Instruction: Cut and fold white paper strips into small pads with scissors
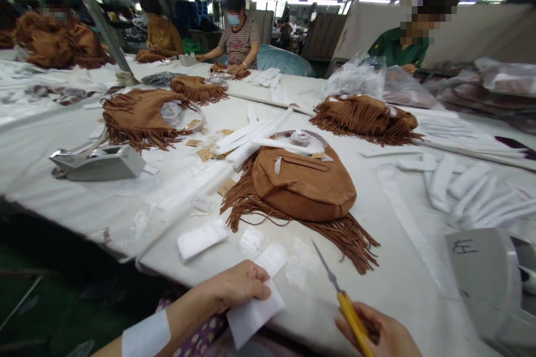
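At the table's near edge, my left hand (240, 287) pinches a folded white sheet (255, 315), thin and soft-looking like tissue or foam. My right hand (379, 329), lower right, grips scissors (345, 304) by their yellow handle, the slim metal blades together and pointing up and left. The handle loops are partly hidden by my fingers. Beyond both hands lies a brown fringed suede bag (305, 184), its zip pocket facing up and its strap wrapped in white. Between bag and hands are a folded white pad (201, 240) and small clear packets (302, 262).
Tape dispensers stand at left (100, 163) and near right (489, 284). More fringed bags (140, 114) (364, 117) lie farther back. White strips (460, 184) are heaped at right, brown tags (205, 153) left of the bag. Several people work across the table (397, 223).
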A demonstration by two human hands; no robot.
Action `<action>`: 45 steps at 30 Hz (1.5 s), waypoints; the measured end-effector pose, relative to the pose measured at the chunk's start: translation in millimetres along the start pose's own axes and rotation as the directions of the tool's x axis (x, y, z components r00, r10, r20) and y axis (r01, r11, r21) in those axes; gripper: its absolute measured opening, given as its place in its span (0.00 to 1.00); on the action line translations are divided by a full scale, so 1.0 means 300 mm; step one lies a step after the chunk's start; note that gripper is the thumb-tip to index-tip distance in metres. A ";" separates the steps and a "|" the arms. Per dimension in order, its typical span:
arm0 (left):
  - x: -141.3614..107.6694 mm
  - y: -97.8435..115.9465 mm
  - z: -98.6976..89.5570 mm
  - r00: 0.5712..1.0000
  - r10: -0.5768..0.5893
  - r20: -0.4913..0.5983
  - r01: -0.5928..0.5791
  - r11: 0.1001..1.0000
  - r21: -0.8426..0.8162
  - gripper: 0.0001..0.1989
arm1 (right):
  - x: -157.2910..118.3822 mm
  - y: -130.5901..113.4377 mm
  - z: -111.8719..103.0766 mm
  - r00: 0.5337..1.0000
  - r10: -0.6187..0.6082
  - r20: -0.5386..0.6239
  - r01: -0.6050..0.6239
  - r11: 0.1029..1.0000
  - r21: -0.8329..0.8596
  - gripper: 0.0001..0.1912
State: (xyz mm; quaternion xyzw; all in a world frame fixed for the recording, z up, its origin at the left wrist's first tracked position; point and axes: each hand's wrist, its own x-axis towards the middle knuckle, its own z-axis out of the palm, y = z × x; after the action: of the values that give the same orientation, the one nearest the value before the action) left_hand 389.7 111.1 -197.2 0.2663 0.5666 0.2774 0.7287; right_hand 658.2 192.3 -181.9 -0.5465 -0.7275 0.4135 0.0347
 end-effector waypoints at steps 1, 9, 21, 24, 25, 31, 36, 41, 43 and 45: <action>-0.007 -0.009 -0.001 1.000 0.009 -0.009 -0.009 0.999 -0.035 0.09 | 0.019 0.022 -0.033 0.996 -0.015 -0.093 0.003 0.992 -0.123 0.24; -0.007 -0.092 -0.010 0.985 0.084 -0.149 -0.116 0.969 -0.217 0.10 | 0.169 -0.032 -0.093 0.875 -0.395 -0.279 0.228 0.846 -0.482 0.20; 0.035 -0.145 -0.025 0.971 0.181 -0.157 -0.214 0.951 -0.224 0.13 | 0.382 -0.202 0.071 0.970 -0.219 -0.107 0.214 0.975 -0.056 0.03; 0.018 -0.130 -0.011 0.970 0.160 -0.181 -0.200 0.952 -0.232 0.13 | 0.387 -0.184 0.042 0.968 -0.205 -0.143 0.221 0.970 0.104 0.10; 0.014 -0.126 -0.007 0.969 0.156 -0.194 -0.200 0.951 -0.234 0.13 | 0.389 -0.178 0.031 0.968 -0.178 -0.176 0.209 0.962 0.176 0.14; 0.022 -0.144 -0.007 0.965 0.172 -0.196 -0.227 0.925 -0.306 0.16 | 0.377 -0.173 -0.024 0.957 0.055 -0.283 0.128 0.799 0.588 0.25; 0.016 -0.149 0.006 0.954 0.218 -0.207 -0.287 0.861 -0.420 0.19 | 0.275 -0.264 -0.053 0.986 0.021 -0.165 0.103 0.700 0.707 0.25; -0.027 -0.090 0.029 0.946 0.186 -0.266 -0.307 0.781 -0.545 0.20 | 0.097 -0.377 -0.047 0.924 -0.227 0.308 -0.101 0.632 0.768 0.25; -0.036 -0.070 0.030 0.946 0.169 -0.277 -0.305 0.757 -0.578 0.19 | 0.058 -0.411 -0.014 0.863 -0.280 0.419 -0.123 0.689 0.714 0.24; -0.041 -0.062 0.028 0.943 0.175 -0.284 -0.316 0.738 -0.596 0.18 | 0.048 -0.435 0.039 0.844 -0.314 0.434 -0.033 0.778 0.628 0.22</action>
State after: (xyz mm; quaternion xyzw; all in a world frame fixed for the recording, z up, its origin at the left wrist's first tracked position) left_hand 397.2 88.9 -200.0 0.0470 0.4728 0.5725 0.6682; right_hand 546.5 189.7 -111.8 -0.3154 -0.5754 0.7532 0.0460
